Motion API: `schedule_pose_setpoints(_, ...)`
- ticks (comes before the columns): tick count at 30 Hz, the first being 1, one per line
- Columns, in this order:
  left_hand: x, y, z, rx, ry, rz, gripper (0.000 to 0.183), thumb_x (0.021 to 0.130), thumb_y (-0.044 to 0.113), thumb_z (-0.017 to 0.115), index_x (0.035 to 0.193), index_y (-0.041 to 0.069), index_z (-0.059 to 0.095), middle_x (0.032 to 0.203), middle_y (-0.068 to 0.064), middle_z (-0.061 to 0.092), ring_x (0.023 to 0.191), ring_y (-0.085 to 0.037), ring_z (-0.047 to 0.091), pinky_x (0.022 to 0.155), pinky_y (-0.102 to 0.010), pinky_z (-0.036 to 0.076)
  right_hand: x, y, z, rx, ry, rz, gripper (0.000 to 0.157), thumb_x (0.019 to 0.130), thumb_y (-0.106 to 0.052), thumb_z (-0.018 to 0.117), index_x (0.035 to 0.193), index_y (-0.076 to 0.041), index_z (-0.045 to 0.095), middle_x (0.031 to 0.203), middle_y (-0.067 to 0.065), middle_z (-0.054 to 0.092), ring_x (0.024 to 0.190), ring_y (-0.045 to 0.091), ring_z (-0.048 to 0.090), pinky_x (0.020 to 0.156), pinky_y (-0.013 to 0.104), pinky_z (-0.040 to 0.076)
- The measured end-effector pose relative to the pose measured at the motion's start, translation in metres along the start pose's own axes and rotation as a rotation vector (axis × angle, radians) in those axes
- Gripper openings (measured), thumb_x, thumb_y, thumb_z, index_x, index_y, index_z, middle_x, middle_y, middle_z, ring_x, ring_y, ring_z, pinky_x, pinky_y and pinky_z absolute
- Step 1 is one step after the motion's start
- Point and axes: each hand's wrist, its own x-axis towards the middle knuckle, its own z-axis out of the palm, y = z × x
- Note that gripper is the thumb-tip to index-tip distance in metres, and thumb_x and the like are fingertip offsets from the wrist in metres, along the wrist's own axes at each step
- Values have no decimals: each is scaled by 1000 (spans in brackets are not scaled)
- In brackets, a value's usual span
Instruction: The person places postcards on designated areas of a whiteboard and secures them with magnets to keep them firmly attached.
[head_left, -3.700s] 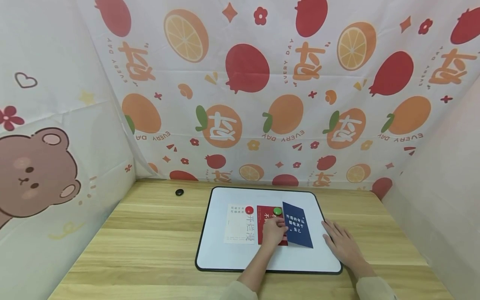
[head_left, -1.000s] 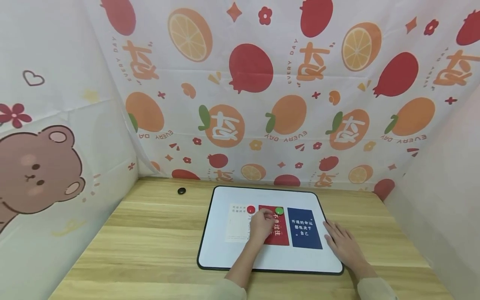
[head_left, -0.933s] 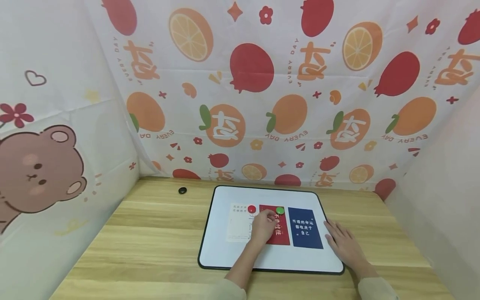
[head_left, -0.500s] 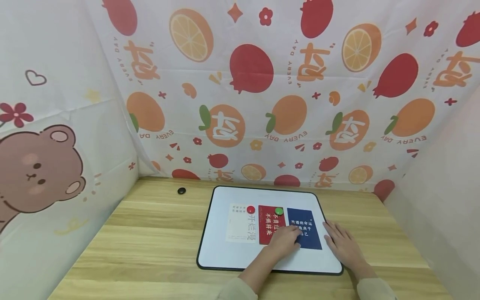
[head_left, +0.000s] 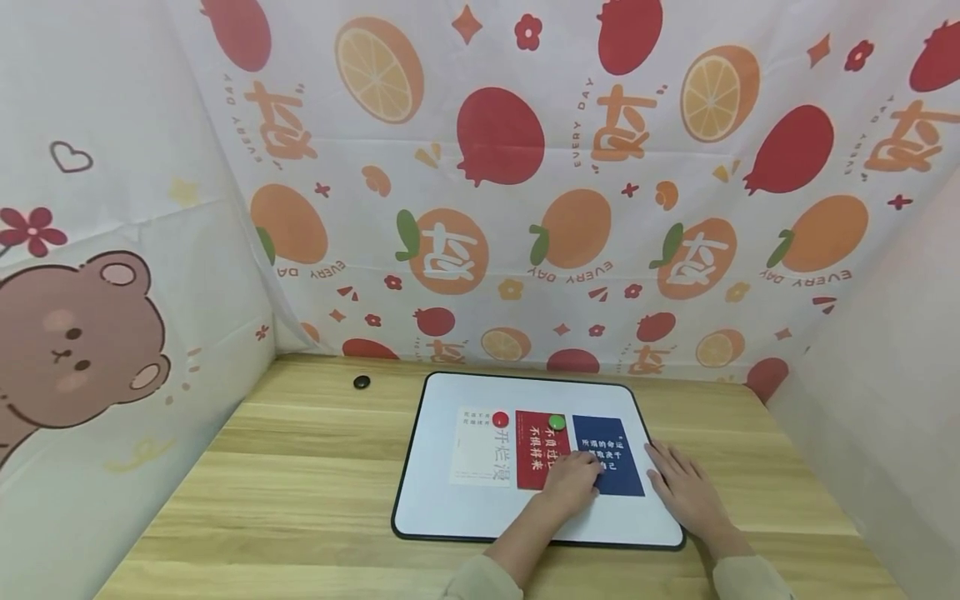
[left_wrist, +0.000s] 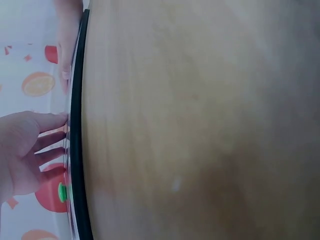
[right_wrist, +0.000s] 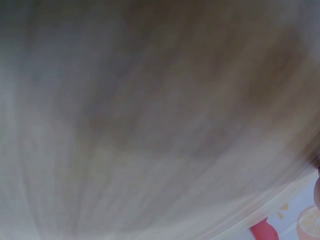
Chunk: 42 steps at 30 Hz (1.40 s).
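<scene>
A white board [head_left: 450, 517] with a black rim lies on the table. On it, side by side, are a white card [head_left: 468, 458], a red card [head_left: 532, 477] and a dark blue card [head_left: 626, 475], all with printed characters. A red round magnet [head_left: 500, 419] sits on the white card's upper right; a green one [head_left: 557, 422] is on the red card's top. My left hand [head_left: 573, 483] touches the blue card's left part with outstretched fingers, covering some of the red card. My right hand [head_left: 684, 490] rests flat over the board's right edge, holding nothing.
A black round magnet [head_left: 362, 382] lies on the wooden table [head_left: 285, 467], left of the board near the back. A fruit-patterned cloth [head_left: 517, 242] hangs behind the table, and a bear-printed cloth [head_left: 112, 200] covers the left side.
The blue card, earlier held tilted by my left hand, now lies flat at the right. The left hand went to the white and red cards, then back right onto the blue card. The right hand stayed.
</scene>
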Motion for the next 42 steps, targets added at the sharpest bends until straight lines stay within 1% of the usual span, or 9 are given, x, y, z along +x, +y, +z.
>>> schedule_pose_setpoints(4, -1, -1, 1, -53, 6, -17, 33, 81, 27, 71, 113, 20, 66, 117, 5, 58, 111, -13, 50, 93, -33, 42, -1, 0, 1, -6, -1, 2, 50, 97, -37, 37, 138, -9, 41, 142, 15, 34, 128, 41, 28, 101, 58, 20)
schedule_pose_setpoints(10, -3, -13, -9, -247, 32, -56, 33, 81, 23, 70, 113, 17, 65, 117, 3, 58, 113, -14, 49, 94, -31, 41, -1, 1, 2, -2, 10, 3, 51, 97, -38, 37, 138, -9, 41, 142, 15, 34, 128, 41, 28, 101, 58, 19)
schedule_pose_setpoints(14, -1, -34, -23, -353, 94, -106, 32, 82, 19, 69, 113, 14, 65, 117, 0, 58, 112, -17, 50, 93, -32, 42, 0, 2, 2, -5, 6, 5, 50, 97, -37, 37, 139, -9, 40, 143, 14, 33, 128, 41, 27, 101, 58, 19)
schedule_pose_setpoints(20, -3, -78, -39, -482, 209, -205, 27, 84, 14, 65, 111, 10, 64, 115, -5, 58, 109, -20, 51, 89, -35, 45, 1, 3, 3, -17, 10, 4, 50, 97, -37, 36, 139, -9, 40, 143, 15, 33, 128, 41, 27, 102, 58, 19)
schedule_pose_setpoints(25, -10, -119, -47, -490, 282, -251, 21, 84, 9, 65, 105, 9, 65, 113, -8, 59, 104, -25, 53, 87, -40, 45, 1, 2, 2, -6, 1, 1, 51, 98, -38, 36, 138, -8, 41, 143, 15, 33, 128, 41, 27, 101, 58, 19)
schedule_pose_setpoints(29, -16, -151, -53, -441, 328, -274, 20, 83, 7, 65, 103, 8, 65, 112, -10, 59, 106, -28, 52, 88, -42, 44, 0, 1, 1, 2, -9, 7, 51, 98, -39, 35, 138, -8, 40, 143, 15, 33, 128, 41, 27, 101, 58, 18)
schedule_pose_setpoints(34, -24, -186, -59, -367, 335, -346, 19, 83, 7, 65, 102, 7, 66, 112, -13, 59, 104, -30, 53, 84, -43, 46, 0, 0, 2, 0, 12, 1, 50, 97, -38, 37, 137, -8, 42, 141, 16, 35, 127, 42, 29, 100, 59, 20)
schedule_pose_setpoints(38, -32, -214, -61, -342, 337, -421, 20, 83, 7, 64, 103, 6, 66, 113, -15, 58, 105, -32, 53, 79, -43, 48, 1, -1, 1, -8, 5, 5, 50, 97, -37, 37, 138, -8, 41, 142, 15, 34, 128, 41, 28, 101, 58, 20)
schedule_pose_setpoints(42, -42, -242, -58, -364, 345, -495, 25, 86, 6, 60, 110, 2, 63, 114, -19, 57, 94, -31, 55, 64, -38, 50, 1, -1, -1, -2, -12, 8, 50, 98, -36, 36, 139, -9, 39, 143, 15, 33, 128, 41, 27, 102, 58, 19)
